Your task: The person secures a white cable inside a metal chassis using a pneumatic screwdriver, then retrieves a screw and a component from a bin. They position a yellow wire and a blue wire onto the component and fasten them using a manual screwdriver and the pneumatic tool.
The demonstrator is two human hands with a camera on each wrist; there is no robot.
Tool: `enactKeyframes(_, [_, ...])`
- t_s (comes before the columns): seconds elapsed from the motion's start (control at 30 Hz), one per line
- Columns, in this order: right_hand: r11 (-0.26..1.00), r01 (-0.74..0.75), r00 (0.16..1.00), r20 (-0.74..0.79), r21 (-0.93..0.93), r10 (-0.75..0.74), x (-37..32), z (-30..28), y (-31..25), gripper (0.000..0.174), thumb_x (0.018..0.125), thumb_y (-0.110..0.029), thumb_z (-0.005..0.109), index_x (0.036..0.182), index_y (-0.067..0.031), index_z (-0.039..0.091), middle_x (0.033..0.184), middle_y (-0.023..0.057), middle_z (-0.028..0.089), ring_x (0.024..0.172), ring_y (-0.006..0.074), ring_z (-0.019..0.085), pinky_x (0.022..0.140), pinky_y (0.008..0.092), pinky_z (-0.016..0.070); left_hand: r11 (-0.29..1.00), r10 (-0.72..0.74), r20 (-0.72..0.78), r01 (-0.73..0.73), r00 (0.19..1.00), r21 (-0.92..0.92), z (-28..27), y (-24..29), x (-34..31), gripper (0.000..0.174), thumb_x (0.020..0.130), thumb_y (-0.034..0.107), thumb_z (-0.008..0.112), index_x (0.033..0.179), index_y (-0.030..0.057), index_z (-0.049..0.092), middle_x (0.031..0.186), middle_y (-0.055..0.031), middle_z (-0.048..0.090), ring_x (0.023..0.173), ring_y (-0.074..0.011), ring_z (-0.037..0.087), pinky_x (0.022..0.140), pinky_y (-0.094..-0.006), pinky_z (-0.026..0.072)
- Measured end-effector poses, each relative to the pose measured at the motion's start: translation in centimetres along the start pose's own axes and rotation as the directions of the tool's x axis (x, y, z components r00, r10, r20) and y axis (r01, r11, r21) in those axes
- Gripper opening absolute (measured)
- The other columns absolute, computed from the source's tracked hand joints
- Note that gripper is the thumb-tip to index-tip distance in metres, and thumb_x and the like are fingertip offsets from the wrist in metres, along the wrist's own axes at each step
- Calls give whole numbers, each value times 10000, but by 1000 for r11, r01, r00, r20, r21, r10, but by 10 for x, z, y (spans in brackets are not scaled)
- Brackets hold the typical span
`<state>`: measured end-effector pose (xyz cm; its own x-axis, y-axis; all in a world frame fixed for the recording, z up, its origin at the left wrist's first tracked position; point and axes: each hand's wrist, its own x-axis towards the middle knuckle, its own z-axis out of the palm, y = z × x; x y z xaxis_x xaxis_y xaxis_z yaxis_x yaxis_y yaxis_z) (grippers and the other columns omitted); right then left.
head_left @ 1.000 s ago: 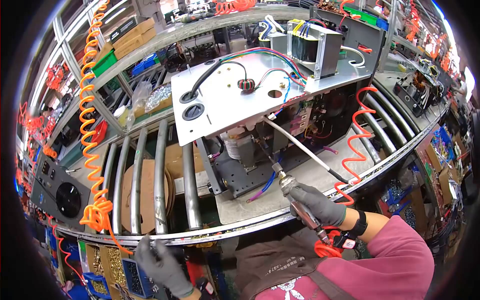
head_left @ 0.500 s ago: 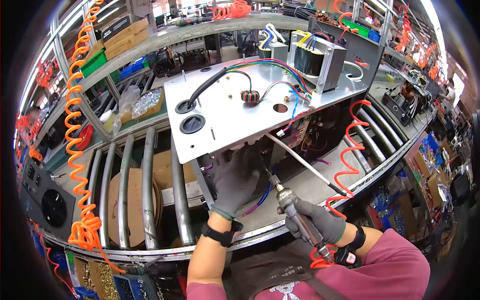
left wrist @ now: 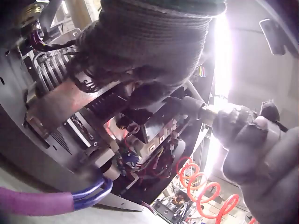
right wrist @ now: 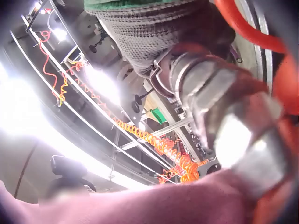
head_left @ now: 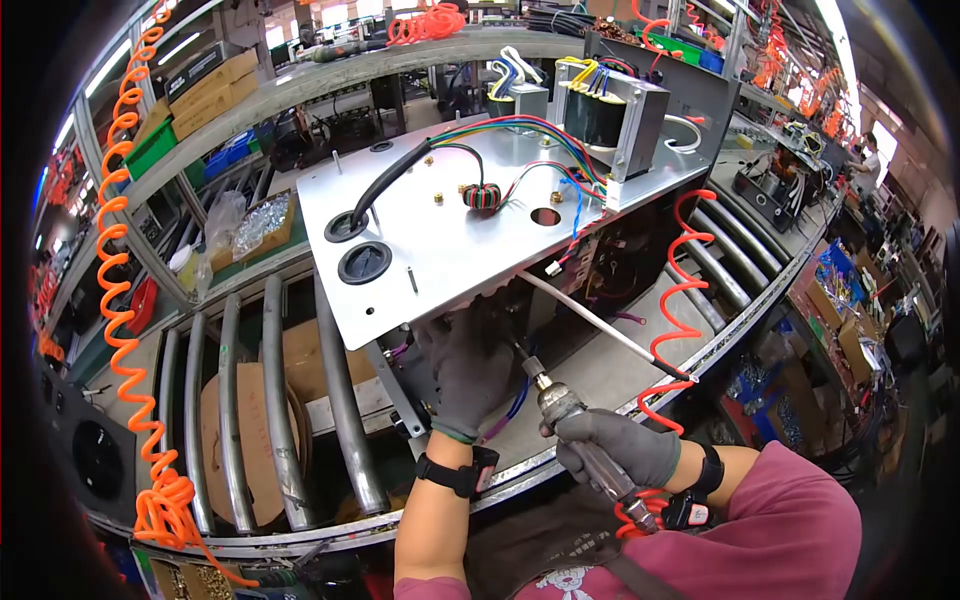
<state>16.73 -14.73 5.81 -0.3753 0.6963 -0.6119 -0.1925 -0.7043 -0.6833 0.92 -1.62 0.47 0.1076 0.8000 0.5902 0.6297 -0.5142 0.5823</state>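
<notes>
The gloved left hand (head_left: pixel 468 378) is extended ahead of its bare forearm (head_left: pixel 432 525); the right hand (head_left: pixel 628 447) is curled.

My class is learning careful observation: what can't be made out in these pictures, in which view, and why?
Fingertips of the left hand: head view, hidden under the metal plate; what they touch: left wrist view, lost in shadow.
Fingers of the right hand: right wrist view, hidden behind the power tool.
Apron lettering: head view, too small.
Grey panel with round grille: head view, cut off by dark left edge.
</notes>
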Motion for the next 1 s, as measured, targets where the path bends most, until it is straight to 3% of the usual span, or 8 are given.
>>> enactKeyframes(0.23, [1000,-3,999,-37,-24,2,1,1,0,264,869,-373,582,868,-120,510,617,7,521,523,113,512,440,260,410,1000,-14,-26,14,1000,-6,-2,6,-1,681,652,203,645,1297,74,469,1298,-262,445,1288,-439,292,1092,-567,115])
enactKeyframes(0.3, [999,-13,999,-38,-30,12,-3,3,-4,263,870,-371,581,870,-118,509,618,7,522,524,112,513,444,258,412,999,-35,-5,35,999,6,-5,9,-1,638,665,154,660,1278,103,491,1336,-286,342,1300,-470,230,1077,-548,224])
enactKeyframes(0.37, [999,-23,999,-34,-33,22,-5,4,-6,262,871,-369,579,872,-117,508,618,7,524,525,111,514,449,256,415,1000,-30,-19,30,999,-1,-3,7,-2,655,661,185,653,1286,89,482,1301,-279,399,1287,-454,268,1083,-554,179])
enactKeyframes(0.4, [998,-21,999,-31,-51,20,-5,3,-7,264,871,-370,580,882,-117,505,620,7,524,526,111,514,457,257,416,1000,-22,-34,21,999,-7,-2,6,-2,674,657,216,645,1294,75,472,1266,-272,456,1275,-438,306,1089,-560,134])
enactKeyframes(0.57, [999,5,1000,-30,-51,-7,-7,2,-5,267,870,-358,576,955,-115,509,636,12,524,549,111,513,493,256,419,999,-36,-52,37,998,14,-3,8,-3,666,656,207,645,1291,92,481,1234,-258,463,1248,-430,327,1088,-547,156])
enactKeyframes(0.63, [995,97,995,36,8,-98,-6,-5,-2,287,864,-341,577,1026,-113,513,655,16,520,570,114,506,509,255,416,999,-54,-53,54,997,-1,-5,8,-4,662,653,200,644,1288,98,485,1225,-250,464,1242,-424,327,1087,-543,162])
enactKeyframes(0.7, [998,67,997,24,-8,-67,-6,-4,-2,294,863,-330,571,1062,-120,520,660,16,508,585,117,499,522,253,413,999,-40,24,40,999,25,-6,5,-3,648,656,168,644,1280,106,482,1357,-271,326,1298,-480,227,1086,-553,215])
enactKeyframes(1.0, [999,9,1000,-24,-47,-10,-7,0,-5,270,867,-326,560,1052,-131,531,666,18,499,547,119,485,487,251,398,995,-90,-18,90,996,31,-4,7,-3,672,644,194,638,1292,113,481,1382,-296,297,1320,-491,205,1096,-542,192])
